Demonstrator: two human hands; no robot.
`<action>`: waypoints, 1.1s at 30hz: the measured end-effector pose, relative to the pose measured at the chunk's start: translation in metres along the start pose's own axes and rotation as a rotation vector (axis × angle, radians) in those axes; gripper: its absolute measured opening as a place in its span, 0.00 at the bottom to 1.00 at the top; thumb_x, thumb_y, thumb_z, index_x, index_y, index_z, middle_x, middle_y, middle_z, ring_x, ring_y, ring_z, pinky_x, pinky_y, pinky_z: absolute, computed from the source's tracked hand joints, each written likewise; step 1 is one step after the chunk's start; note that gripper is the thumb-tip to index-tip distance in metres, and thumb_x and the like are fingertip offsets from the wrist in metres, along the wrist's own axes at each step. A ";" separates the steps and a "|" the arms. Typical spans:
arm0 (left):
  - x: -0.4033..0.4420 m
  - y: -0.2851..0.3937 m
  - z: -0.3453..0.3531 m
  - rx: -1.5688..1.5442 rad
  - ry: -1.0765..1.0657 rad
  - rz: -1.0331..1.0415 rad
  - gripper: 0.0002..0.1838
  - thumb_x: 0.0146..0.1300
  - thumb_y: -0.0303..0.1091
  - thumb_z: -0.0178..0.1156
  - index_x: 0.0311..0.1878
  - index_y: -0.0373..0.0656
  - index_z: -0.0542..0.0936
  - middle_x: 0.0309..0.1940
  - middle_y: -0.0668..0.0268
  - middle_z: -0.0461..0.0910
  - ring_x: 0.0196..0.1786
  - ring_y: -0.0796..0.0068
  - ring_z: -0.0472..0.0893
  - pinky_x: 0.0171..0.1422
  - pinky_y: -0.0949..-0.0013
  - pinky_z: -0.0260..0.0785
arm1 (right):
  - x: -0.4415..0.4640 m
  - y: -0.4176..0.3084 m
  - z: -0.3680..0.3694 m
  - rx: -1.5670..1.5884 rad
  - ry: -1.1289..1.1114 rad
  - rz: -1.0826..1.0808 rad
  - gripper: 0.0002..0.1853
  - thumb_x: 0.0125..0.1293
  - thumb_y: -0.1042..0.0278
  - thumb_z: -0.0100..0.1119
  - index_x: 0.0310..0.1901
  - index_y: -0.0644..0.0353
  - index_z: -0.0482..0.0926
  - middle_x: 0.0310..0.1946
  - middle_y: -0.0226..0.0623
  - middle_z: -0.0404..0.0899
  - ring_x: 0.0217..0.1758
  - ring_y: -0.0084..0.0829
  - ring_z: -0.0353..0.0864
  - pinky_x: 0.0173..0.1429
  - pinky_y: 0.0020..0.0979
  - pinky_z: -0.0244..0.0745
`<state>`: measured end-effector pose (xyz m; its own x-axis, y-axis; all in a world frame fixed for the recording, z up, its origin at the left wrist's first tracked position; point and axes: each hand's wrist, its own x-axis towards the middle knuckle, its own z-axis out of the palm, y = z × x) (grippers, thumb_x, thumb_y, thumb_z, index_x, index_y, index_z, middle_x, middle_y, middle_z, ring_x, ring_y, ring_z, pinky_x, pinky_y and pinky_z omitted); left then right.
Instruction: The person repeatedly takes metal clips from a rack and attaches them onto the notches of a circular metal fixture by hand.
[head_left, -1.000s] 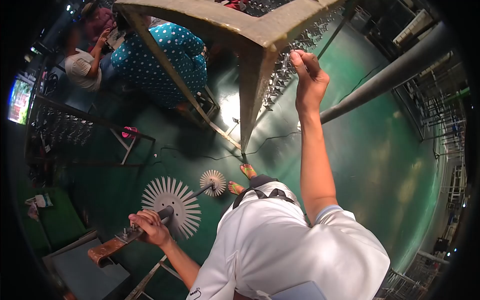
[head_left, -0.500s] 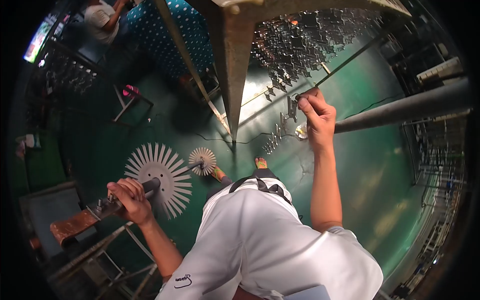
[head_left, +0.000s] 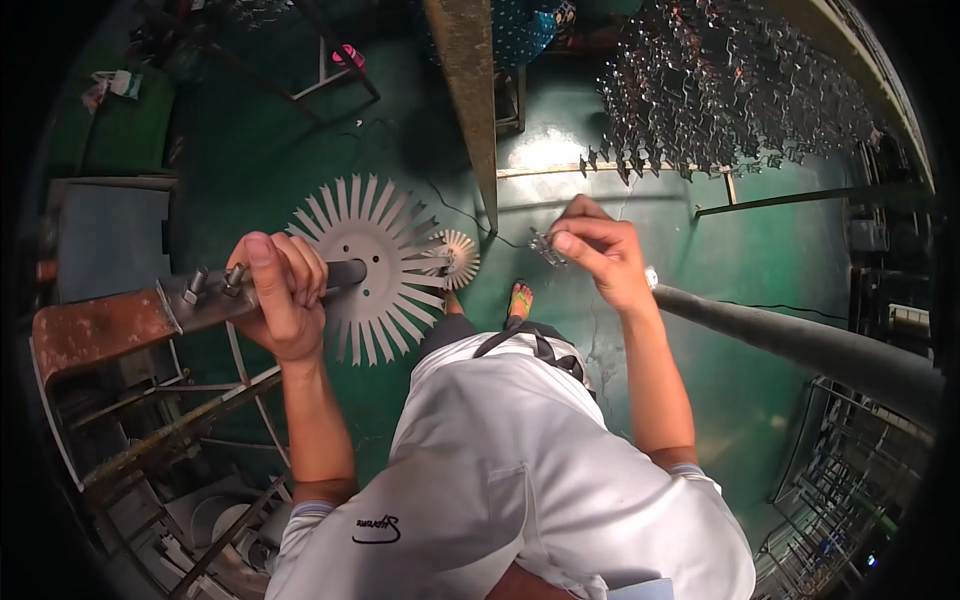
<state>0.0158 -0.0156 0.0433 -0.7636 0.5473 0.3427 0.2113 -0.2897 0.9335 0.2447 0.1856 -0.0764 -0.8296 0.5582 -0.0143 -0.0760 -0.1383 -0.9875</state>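
My left hand [head_left: 280, 290] is wrapped round the upper end of a metal shaft, beside two bolts and a copper-coloured hook plate [head_left: 100, 330]. Just right of that hand, a large slotted disc [head_left: 372, 268] sits on the shaft, with a smaller slotted disc [head_left: 455, 261] lower down. My right hand [head_left: 600, 250] pinches a small bunch of shiny metal pieces [head_left: 546, 247], held apart from the discs. Many similar metal pieces [head_left: 720, 100] hang in strings at the upper right.
A metal frame post [head_left: 468, 100] stands ahead, with a rail at the upper right. A thick grey pole [head_left: 790, 335] lies to the right. Metal racks [head_left: 230, 530] stand lower left. Part of a person in dotted clothing [head_left: 520, 35] shows at the top.
The view has turned away from the frame's corner. My right hand has moved from the hanging pieces towards the discs, with metal pieces in its fingers. My left hand still holds the shaft.
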 end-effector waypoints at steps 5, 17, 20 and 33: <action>0.001 0.004 -0.013 -0.054 -0.057 -0.046 0.24 0.81 0.37 0.44 0.22 0.45 0.60 0.11 0.71 0.57 0.12 0.83 0.54 0.16 0.75 0.50 | 0.019 0.027 0.040 0.121 -0.143 0.121 0.12 0.65 0.65 0.69 0.40 0.69 0.86 0.35 0.30 0.74 0.40 0.23 0.70 0.45 0.26 0.64; -0.004 0.001 -0.036 -0.135 -0.249 -0.094 0.25 0.83 0.45 0.37 0.25 0.47 0.61 0.13 0.74 0.57 0.13 0.84 0.53 0.18 0.76 0.50 | 0.028 0.053 0.080 0.397 -0.305 0.246 0.14 0.66 0.67 0.68 0.43 0.72 0.86 0.37 0.30 0.72 0.42 0.24 0.69 0.48 0.25 0.63; -0.005 0.003 -0.034 -0.132 -0.272 -0.086 0.24 0.83 0.45 0.39 0.25 0.47 0.61 0.13 0.74 0.57 0.13 0.84 0.53 0.18 0.76 0.51 | 0.026 0.057 0.083 0.448 -0.320 0.240 0.15 0.65 0.66 0.68 0.43 0.73 0.86 0.37 0.31 0.72 0.43 0.25 0.70 0.49 0.26 0.63; -0.003 0.003 -0.034 -0.182 -0.379 -0.084 0.23 0.79 0.41 0.48 0.24 0.45 0.64 0.12 0.73 0.60 0.13 0.83 0.57 0.18 0.76 0.52 | 0.031 0.061 0.083 0.507 -0.425 0.275 0.16 0.63 0.64 0.70 0.42 0.73 0.87 0.36 0.33 0.75 0.43 0.26 0.69 0.49 0.27 0.63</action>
<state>-0.0022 -0.0451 0.0412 -0.4878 0.8150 0.3127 0.0208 -0.3473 0.9375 0.1685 0.1263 -0.1243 -0.9915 0.0957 -0.0878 0.0047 -0.6493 -0.7605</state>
